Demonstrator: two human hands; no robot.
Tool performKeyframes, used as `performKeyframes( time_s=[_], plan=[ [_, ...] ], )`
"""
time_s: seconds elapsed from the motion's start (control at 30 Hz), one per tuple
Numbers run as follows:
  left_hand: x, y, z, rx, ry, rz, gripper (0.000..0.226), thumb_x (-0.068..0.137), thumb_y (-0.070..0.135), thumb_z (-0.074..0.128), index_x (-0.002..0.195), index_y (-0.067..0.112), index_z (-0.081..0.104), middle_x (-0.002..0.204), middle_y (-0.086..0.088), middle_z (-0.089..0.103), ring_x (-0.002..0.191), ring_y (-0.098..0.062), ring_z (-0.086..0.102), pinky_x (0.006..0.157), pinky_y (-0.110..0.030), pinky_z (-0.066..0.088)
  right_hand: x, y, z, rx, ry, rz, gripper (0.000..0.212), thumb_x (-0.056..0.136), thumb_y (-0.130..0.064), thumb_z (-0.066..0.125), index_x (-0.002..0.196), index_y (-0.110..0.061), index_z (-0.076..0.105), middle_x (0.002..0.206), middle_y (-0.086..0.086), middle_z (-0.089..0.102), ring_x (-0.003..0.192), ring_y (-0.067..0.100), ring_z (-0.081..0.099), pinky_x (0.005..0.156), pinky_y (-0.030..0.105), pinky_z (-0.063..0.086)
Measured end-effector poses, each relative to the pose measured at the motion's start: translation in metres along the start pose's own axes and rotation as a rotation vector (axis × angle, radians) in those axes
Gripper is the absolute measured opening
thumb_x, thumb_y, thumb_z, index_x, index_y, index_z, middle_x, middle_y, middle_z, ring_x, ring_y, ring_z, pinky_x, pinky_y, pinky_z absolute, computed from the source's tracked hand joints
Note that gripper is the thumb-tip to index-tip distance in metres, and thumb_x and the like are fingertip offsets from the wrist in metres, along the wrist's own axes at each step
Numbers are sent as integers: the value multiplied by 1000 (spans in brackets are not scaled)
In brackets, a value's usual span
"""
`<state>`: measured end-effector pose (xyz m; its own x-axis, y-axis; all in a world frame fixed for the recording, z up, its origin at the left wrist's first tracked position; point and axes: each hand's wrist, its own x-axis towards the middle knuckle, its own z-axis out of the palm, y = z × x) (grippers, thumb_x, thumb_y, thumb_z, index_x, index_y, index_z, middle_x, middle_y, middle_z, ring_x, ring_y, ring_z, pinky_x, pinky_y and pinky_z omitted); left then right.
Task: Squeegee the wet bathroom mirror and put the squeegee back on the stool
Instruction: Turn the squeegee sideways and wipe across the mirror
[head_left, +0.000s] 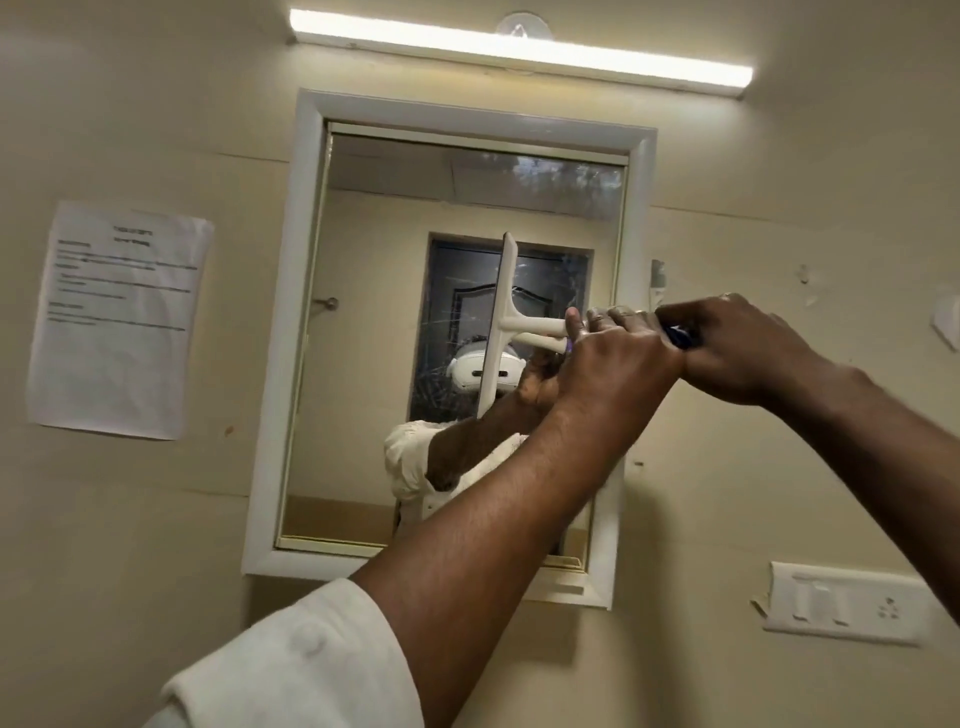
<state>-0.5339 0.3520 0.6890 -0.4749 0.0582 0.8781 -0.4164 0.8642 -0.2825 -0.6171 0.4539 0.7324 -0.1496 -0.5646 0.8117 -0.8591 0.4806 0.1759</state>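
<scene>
A white-framed mirror (363, 364) hangs on the beige wall, with streaks of water in its upper right part. A white squeegee (501, 312) rests against the glass near the middle, its blade standing upright and its handle pointing right. My left hand (613, 358) wraps the handle close to the blade. My right hand (743, 343) grips the dark blue end of the handle just beyond the mirror's right frame. My left forearm crosses the mirror's lower right part and hides it. The stool is out of view.
A tube light (519, 47) runs along the wall above the mirror. A printed paper notice (117, 322) is stuck to the wall at the left. A white switch and socket plate (841, 603) sits low on the right.
</scene>
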Motion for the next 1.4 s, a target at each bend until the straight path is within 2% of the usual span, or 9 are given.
performKeyframes(
  time_s=[0.13, 0.23, 0.37, 0.5, 0.73, 1.03, 1.17, 1.3, 1.4],
  plan=[
    [5, 32, 1, -36, 24, 46, 48, 89, -2, 55, 134, -8, 41, 124, -32, 55, 113, -47, 56, 102, -61, 39, -20, 27, -15, -52, -24, 52, 19, 81, -30, 52, 64, -22, 53, 63, -3, 58, 59, 19, 51, 51, 24, 27],
    [10, 60, 2, -64, 39, 70, 47, 88, -3, 55, 133, -8, 42, 123, -31, 57, 112, -47, 57, 101, -60, 41, -39, 46, -28, -109, 2, 76, 27, 77, -41, 46, 82, -24, 66, 75, 3, 65, 69, 29, 55, 53, 25, 31],
    [12, 82, 3, -106, 48, 59, 44, 89, -4, 53, 131, -7, 43, 121, -31, 58, 112, -46, 57, 102, -60, 40, -51, 59, -33, -150, 2, 93, 24, 87, -35, 52, 98, -23, 69, 86, 6, 68, 75, 28, 55, 59, 28, 33],
    [13, 85, -1, -144, 55, 38, 37, 91, -3, 48, 128, -7, 45, 118, -29, 60, 110, -45, 58, 102, -59, 40, -50, 62, -38, -185, -4, 80, 24, 86, -36, 50, 96, -25, 69, 89, 6, 69, 77, 30, 57, 63, 32, 36],
    [10, 81, -13, -160, 53, 44, 36, 90, -2, 50, 126, -3, 49, 113, -23, 63, 104, -41, 62, 97, -54, 46, -52, 55, -49, -321, 47, 65, 18, 86, -36, 50, 80, -26, 65, 81, 6, 68, 75, 33, 58, 66, 40, 25],
    [-11, 46, -37, -119, 81, 87, 34, 91, -2, 47, 125, -2, 49, 112, -21, 62, 101, -38, 61, 89, -53, 51, -53, 26, -51, -272, 63, -47, 23, 81, -41, 44, 65, -27, 52, 50, -4, 51, 44, 13, 40, 47, 19, 20],
    [-33, 7, -36, -67, 36, 62, 34, 92, 4, 48, 126, -1, 49, 116, -19, 62, 107, -36, 59, 91, -49, 51, -43, -8, -17, -125, 45, -64, 19, 85, -37, 51, 77, -23, 60, 52, -3, 54, 45, 15, 46, 47, 20, 25],
    [-63, -46, -29, -8, -21, 15, 33, 92, 6, 50, 123, -1, 51, 117, -20, 62, 109, -37, 58, 96, -47, 47, -26, -62, 32, -11, 32, -82, 20, 87, -39, 52, 88, -22, 62, 68, 6, 63, 60, 25, 55, 56, 31, 45],
    [-84, -84, -25, 37, -65, -31, 37, 90, 8, 54, 125, -1, 50, 118, -20, 62, 110, -36, 57, 96, -46, 45, -14, -100, 60, 36, 86, -126, 27, 82, -44, 50, 91, -22, 64, 71, 8, 67, 64, 29, 58, 56, 29, 37]
  ],
)
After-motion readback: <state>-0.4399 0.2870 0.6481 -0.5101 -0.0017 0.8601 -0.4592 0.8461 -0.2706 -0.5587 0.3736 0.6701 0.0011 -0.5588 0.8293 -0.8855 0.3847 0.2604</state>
